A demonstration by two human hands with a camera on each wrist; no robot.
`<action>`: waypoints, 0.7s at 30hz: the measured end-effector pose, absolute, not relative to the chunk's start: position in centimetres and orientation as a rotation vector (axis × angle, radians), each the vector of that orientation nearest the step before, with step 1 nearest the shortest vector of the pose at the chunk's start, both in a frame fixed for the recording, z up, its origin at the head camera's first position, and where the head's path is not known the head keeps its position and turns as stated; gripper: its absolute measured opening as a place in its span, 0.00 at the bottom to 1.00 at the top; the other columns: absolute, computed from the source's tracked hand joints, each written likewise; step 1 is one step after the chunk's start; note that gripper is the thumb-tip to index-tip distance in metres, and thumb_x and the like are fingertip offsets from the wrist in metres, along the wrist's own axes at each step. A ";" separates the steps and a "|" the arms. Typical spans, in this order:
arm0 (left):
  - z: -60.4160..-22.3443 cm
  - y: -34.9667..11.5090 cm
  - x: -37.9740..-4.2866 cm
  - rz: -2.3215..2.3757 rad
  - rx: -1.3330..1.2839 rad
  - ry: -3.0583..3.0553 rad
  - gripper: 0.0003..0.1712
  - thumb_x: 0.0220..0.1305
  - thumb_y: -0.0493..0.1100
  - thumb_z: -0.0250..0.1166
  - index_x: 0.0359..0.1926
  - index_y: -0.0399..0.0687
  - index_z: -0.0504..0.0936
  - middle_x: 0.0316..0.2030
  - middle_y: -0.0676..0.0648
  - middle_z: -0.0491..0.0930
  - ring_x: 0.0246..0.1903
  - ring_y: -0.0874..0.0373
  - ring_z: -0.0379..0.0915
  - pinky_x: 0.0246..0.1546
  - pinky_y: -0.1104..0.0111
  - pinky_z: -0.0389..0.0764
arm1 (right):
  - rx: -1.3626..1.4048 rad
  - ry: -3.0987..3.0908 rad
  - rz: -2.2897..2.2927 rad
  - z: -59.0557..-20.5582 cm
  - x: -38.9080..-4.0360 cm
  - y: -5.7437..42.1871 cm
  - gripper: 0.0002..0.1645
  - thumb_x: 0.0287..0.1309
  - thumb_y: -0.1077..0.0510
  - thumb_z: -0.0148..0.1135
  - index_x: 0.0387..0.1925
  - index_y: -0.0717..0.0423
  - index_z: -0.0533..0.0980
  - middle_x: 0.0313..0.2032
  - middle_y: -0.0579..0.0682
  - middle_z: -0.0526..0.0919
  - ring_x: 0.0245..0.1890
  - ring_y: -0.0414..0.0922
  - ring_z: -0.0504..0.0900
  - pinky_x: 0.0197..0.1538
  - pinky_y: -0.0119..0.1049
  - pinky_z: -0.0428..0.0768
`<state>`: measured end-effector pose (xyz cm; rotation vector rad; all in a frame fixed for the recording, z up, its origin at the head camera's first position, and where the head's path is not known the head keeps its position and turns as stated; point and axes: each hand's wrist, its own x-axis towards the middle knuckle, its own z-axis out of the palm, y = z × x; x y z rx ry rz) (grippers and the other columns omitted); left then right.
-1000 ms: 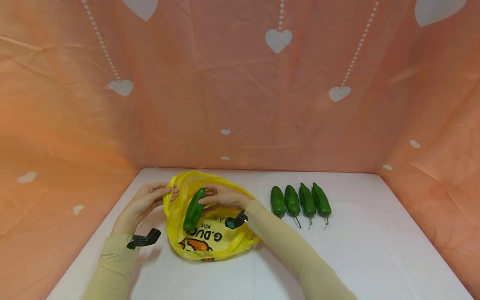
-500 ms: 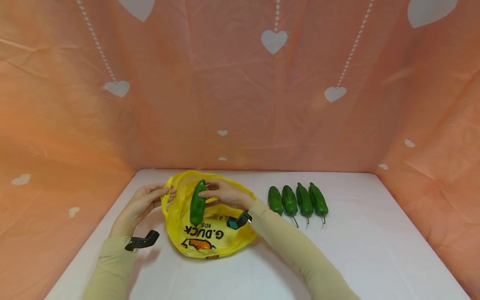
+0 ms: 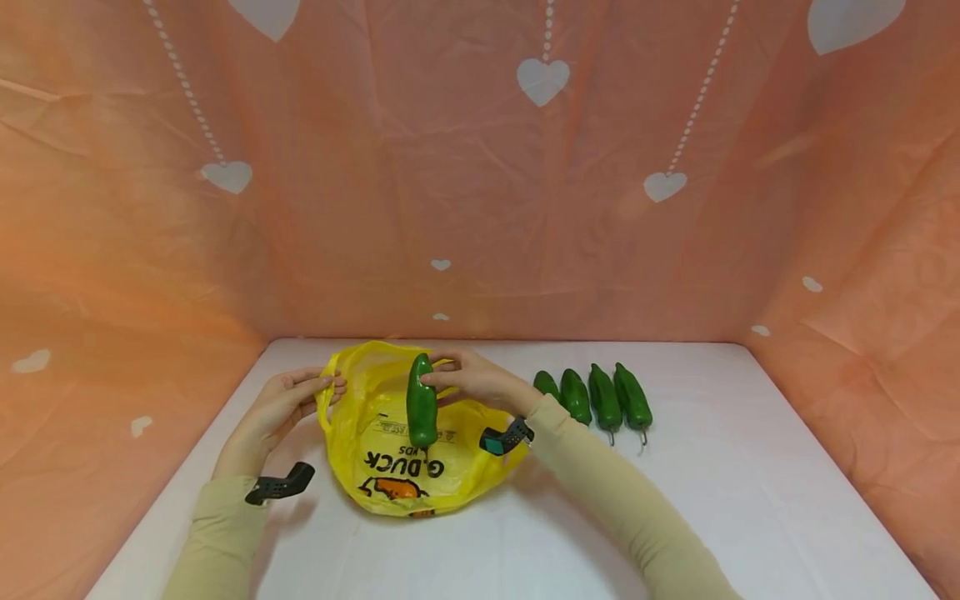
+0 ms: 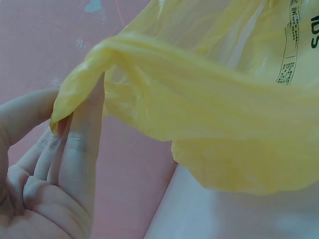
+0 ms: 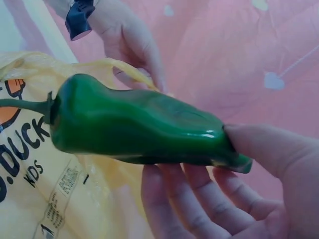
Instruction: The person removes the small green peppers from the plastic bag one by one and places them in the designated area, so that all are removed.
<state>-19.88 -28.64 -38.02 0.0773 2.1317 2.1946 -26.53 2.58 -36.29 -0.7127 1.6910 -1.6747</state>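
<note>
My left hand (image 3: 279, 410) pinches the rim of a yellow plastic bag (image 3: 347, 467) at its left side, thumb against fingers. In the left wrist view the folded edge of the bag lies between that thumb and forefinger. My right hand (image 3: 480, 379) holds a green chili pepper (image 3: 422, 404) over the bag's open mouth. Seen from the head, this pepper stands nearly upright, its stem pointing down. The right wrist view shows the thumb on one side near the tip and the fingers on the other. Printed lettering and an orange figure show on the bag.
Several more green peppers (image 3: 604, 398) lie in a row to the right of the bag, partly behind the right sleeve. They rest on a white table (image 3: 450, 558). Pink-orange cloth (image 3: 480, 208) with white hearts encloses the table at the back and sides.
The right hand has moved right and slightly up with the pepper, which has turned from slanted to nearly upright. The left hand keeps its pinch on the bag rim.
</note>
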 end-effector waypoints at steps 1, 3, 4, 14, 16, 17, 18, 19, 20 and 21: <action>-38.0 -28.6 -19.9 2.191 0.079 2.136 0.31 0.69 0.39 0.59 0.61 0.18 0.59 0.39 0.49 0.84 0.40 0.59 0.82 0.45 0.68 0.81 | -0.717 1.701 -1.669 -36.1 -26.5 2.9 0.26 0.65 0.59 0.59 0.61 0.61 0.66 0.49 0.60 0.78 0.48 0.59 0.78 0.51 0.53 0.79; -38.0 -28.5 -20.0 2.189 0.085 2.138 0.31 0.69 0.39 0.59 0.61 0.18 0.59 0.39 0.48 0.84 0.40 0.60 0.82 0.45 0.68 0.81 | -0.709 1.716 -1.660 -35.8 -26.4 3.6 0.25 0.65 0.58 0.59 0.61 0.61 0.66 0.49 0.59 0.77 0.47 0.57 0.78 0.52 0.55 0.78; -38.1 -28.5 -20.0 2.192 0.085 2.139 0.31 0.69 0.39 0.59 0.61 0.18 0.59 0.39 0.48 0.85 0.40 0.60 0.82 0.45 0.68 0.81 | -0.706 1.717 -1.661 -35.7 -26.4 3.9 0.26 0.65 0.57 0.59 0.61 0.61 0.65 0.49 0.60 0.77 0.47 0.57 0.78 0.53 0.55 0.77; -38.1 -28.1 -20.2 2.229 0.056 2.120 0.32 0.68 0.39 0.59 0.62 0.18 0.58 0.38 0.49 0.85 0.41 0.60 0.82 0.45 0.69 0.80 | -0.701 1.831 -1.658 -33.6 -26.7 6.7 0.27 0.65 0.55 0.60 0.60 0.62 0.67 0.51 0.59 0.77 0.46 0.56 0.78 0.48 0.48 0.82; -38.1 -28.1 -20.2 2.236 0.057 2.118 0.33 0.68 0.39 0.59 0.62 0.18 0.58 0.38 0.49 0.85 0.40 0.60 0.82 0.45 0.69 0.80 | -0.700 1.848 -1.664 -33.3 -26.8 7.5 0.27 0.65 0.55 0.60 0.61 0.61 0.66 0.52 0.59 0.77 0.46 0.56 0.77 0.48 0.47 0.81; -38.1 -28.1 -20.1 2.240 0.054 2.115 0.33 0.68 0.39 0.59 0.62 0.18 0.58 0.38 0.49 0.85 0.40 0.60 0.82 0.45 0.69 0.80 | -0.701 1.860 -1.666 -33.1 -26.9 7.9 0.28 0.65 0.55 0.59 0.62 0.62 0.66 0.52 0.60 0.77 0.46 0.56 0.77 0.48 0.47 0.81; -38.1 -28.0 -20.1 2.243 0.052 2.112 0.33 0.68 0.39 0.59 0.62 0.18 0.58 0.38 0.49 0.85 0.40 0.60 0.82 0.45 0.69 0.80 | -0.703 1.871 -1.667 -33.0 -26.9 8.4 0.28 0.65 0.55 0.59 0.62 0.62 0.65 0.52 0.60 0.77 0.46 0.56 0.77 0.48 0.47 0.81; -38.1 -28.0 -20.1 2.250 0.049 2.106 0.32 0.68 0.38 0.59 0.62 0.18 0.58 0.38 0.49 0.85 0.40 0.60 0.82 0.44 0.69 0.80 | -0.698 1.880 -1.670 -32.9 -27.0 8.8 0.29 0.65 0.55 0.60 0.63 0.61 0.65 0.51 0.60 0.77 0.46 0.57 0.77 0.49 0.47 0.81; -38.1 -28.0 -20.1 2.255 0.047 2.100 0.31 0.68 0.38 0.59 0.62 0.19 0.59 0.38 0.49 0.85 0.40 0.60 0.82 0.44 0.69 0.81 | -0.694 1.890 -1.673 -32.8 -27.1 9.3 0.29 0.65 0.54 0.60 0.63 0.61 0.65 0.51 0.60 0.77 0.46 0.57 0.77 0.49 0.48 0.81; -38.1 -28.0 -20.1 2.264 0.045 2.088 0.30 0.68 0.38 0.59 0.61 0.19 0.60 0.38 0.49 0.85 0.40 0.60 0.82 0.44 0.69 0.81 | -0.683 1.900 -1.678 -32.8 -27.2 9.8 0.29 0.65 0.54 0.60 0.63 0.61 0.66 0.50 0.60 0.78 0.46 0.57 0.77 0.49 0.48 0.81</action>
